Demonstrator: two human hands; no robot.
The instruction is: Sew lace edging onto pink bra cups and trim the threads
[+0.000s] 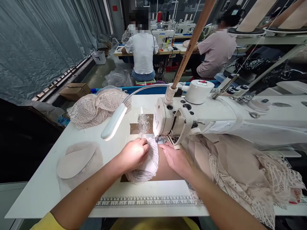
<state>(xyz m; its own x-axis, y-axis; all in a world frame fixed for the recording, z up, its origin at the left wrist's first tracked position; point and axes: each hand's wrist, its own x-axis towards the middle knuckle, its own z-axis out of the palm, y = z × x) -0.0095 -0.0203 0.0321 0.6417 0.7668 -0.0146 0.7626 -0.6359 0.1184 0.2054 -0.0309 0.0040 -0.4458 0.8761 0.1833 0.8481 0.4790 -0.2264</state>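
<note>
A white sewing machine point(165, 118) stands in front of me, its needle area just above a curved lace-covered cup piece point(152, 159). My left hand point(135, 154) is closed on this piece from the left, fingers curled over its upper part. The piece's right edge runs up to the presser foot. My right hand point(176, 158) lies to the right of it, fingers stretched out low over the brown bed plate point(165, 171), tips close to the presser foot. Whether those fingertips touch the lace edge is hard to make out.
Stacked lace cups point(98, 107) lie at the back left, below them a plain cup pad point(76, 162) on sheer fabric. Beige lace fabric point(230, 159) is heaped on the right. A lamp point(114, 123) arches over the table; a ruler strip point(148, 202) lines its front. Two people sit ahead.
</note>
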